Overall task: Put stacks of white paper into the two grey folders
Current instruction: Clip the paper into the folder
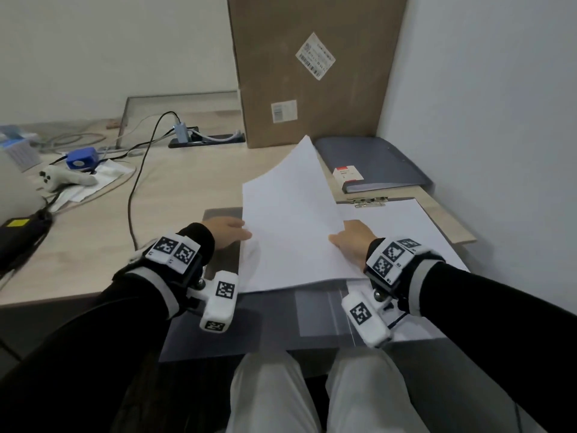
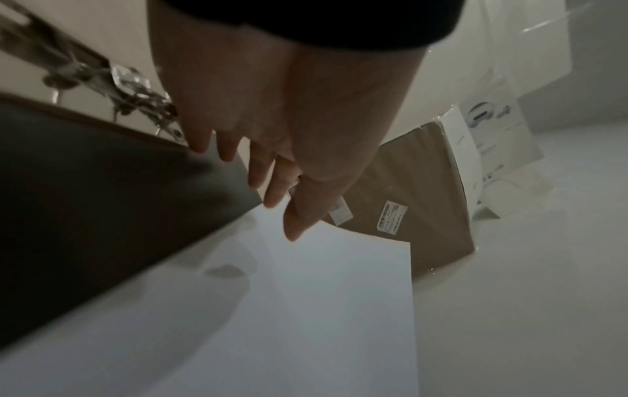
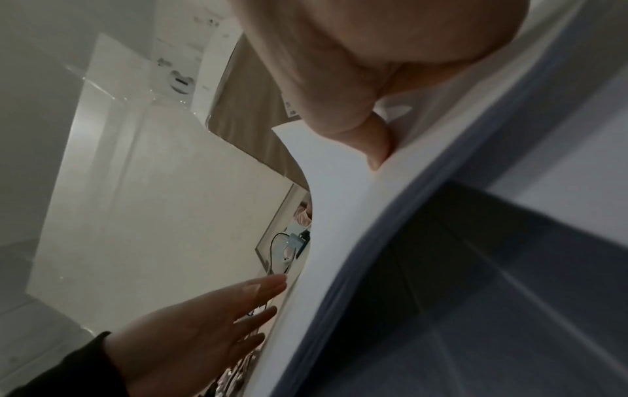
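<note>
An open grey folder (image 1: pixel 218 326) lies at the desk's front edge, with a metal clip (image 1: pixel 370 201) at its top and white sheets (image 1: pixel 406 226) in its right half. My right hand (image 1: pixel 352 242) pinches a stack of white paper (image 1: pixel 290 220), thumb on top (image 3: pixel 370 139), and the stack (image 3: pixel 339 215) bows upward over the folder. My left hand (image 1: pixel 229 232) is at the stack's left edge with straight fingers (image 2: pixel 271 174), above the dark left flap (image 2: pixel 85 201). A second grey folder (image 1: pixel 374 164) lies closed at the back right.
A tall cardboard box (image 1: pixel 312 67) leans on the wall behind the folders. Cables, a power strip (image 1: pixel 206 139), a blue device (image 1: pixel 81 159) and a white controller (image 1: pixel 62 179) occupy the desk's left. The wall stands close on the right.
</note>
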Motion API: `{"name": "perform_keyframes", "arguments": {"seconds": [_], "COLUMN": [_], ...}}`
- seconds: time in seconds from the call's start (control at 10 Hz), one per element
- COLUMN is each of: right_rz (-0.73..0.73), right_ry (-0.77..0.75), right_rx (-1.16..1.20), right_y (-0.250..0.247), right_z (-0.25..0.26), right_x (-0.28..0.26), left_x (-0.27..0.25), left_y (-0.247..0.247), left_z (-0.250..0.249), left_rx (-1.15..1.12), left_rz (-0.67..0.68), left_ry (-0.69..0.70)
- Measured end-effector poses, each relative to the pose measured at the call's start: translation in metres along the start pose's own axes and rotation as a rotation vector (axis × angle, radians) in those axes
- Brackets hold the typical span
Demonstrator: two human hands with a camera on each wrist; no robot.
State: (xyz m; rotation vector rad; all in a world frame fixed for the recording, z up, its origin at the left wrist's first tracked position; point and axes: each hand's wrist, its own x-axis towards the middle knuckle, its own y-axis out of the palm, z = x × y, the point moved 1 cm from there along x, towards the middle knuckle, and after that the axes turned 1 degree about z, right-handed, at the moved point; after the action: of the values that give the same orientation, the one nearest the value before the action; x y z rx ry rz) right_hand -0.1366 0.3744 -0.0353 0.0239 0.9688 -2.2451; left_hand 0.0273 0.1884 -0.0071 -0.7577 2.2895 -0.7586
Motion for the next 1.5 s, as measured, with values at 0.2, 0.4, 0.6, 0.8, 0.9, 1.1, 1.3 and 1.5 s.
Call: {"name": "perform_keyframes", "arguments": {"seconds": [0.2, 0.4, 0.6, 0.8, 0.9, 1.1, 1.3, 1.5], "right_rz": [0.015, -0.013, 0.018, 0.066, 0.112, 0.137, 0.160, 0.290], "right_ry": [-0.009, -0.004, 0.025, 0.021, 0.025, 0.099, -0.009, 0.021], "right_rx": [-0.022, -0.042, -0.068, -0.033, -0.038, -0.019, -0.385, -0.554], "right_y": [-0.007, -0.026, -0.033, -0.018, -0.004, 0.016, 0.011, 0.018], "right_z": [0.000, -0.001, -0.001, 0.005, 0.004, 0.005, 0.020, 0.021], "right_x": [0.011, 0.022, 0.020, 0.010, 0.001, -0.019, -0.045, -0.050], "left_x": [0.008, 0.017, 0.022, 0.011, 0.006, -0.004, -0.010, -0.016], "left_y": [0.010, 0.013, -0.013, -0.026, -0.021, -0.015, -0.014, -0.013], "left_z": [0.000, -0.011, -0.011, 0.023, 0.034, 0.037, 0.039, 0.037], "left_rx": [0.137, -0.083, -0.265, -0.233, -0.287, -0.311, -0.313, -0.326], "left_rz": [0.091, 0.017, -0.177, -0.161, -0.090, -0.053, 0.009, 0.037], "left_ry": [0.022, 0.085, 0.114, -0.099, -0.108, -0.053, 0.006, -0.016]}}
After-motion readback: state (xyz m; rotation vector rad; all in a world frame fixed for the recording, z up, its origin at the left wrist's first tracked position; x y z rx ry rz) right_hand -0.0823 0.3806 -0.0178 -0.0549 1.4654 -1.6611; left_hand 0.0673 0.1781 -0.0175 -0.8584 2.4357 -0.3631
